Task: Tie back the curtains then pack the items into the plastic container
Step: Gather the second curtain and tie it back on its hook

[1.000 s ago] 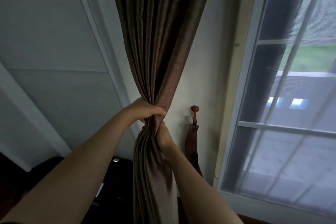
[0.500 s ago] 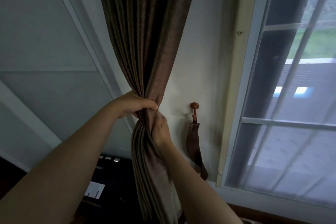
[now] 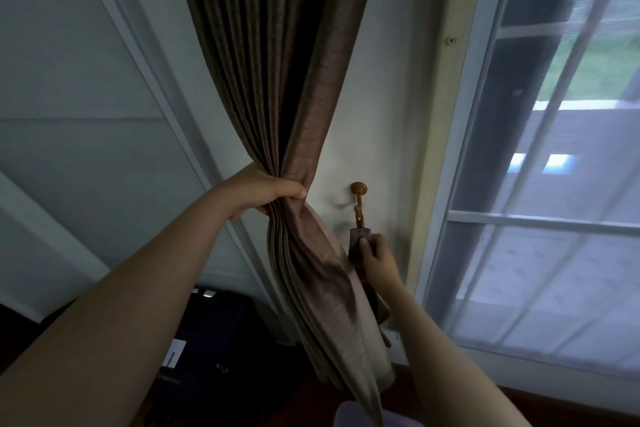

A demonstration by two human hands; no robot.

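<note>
A brown pleated curtain (image 3: pixel 277 62) hangs from the top of the view and is bunched into a narrow waist at mid-height. My left hand (image 3: pixel 266 192) is closed around that bunched waist. To its right a wooden hook (image 3: pixel 359 189) sticks out of the cream wall, and a brown tieback strap (image 3: pixel 356 239) hangs down from it. My right hand (image 3: pixel 377 258) pinches the upper part of the strap just below the hook. The strap's lower end drops behind the curtain's loose tail.
A white-framed window (image 3: pixel 540 222) fills the right side. A white panelled door or wall (image 3: pixel 86 114) is on the left. A dark object with a white label (image 3: pixel 214 340) sits low behind my left arm. A pale purple edge (image 3: pixel 349 414) shows at the bottom.
My right hand has let go of the curtain and moved right to take the tieback strap under the hook. My left hand still grips the gathered curtain.
</note>
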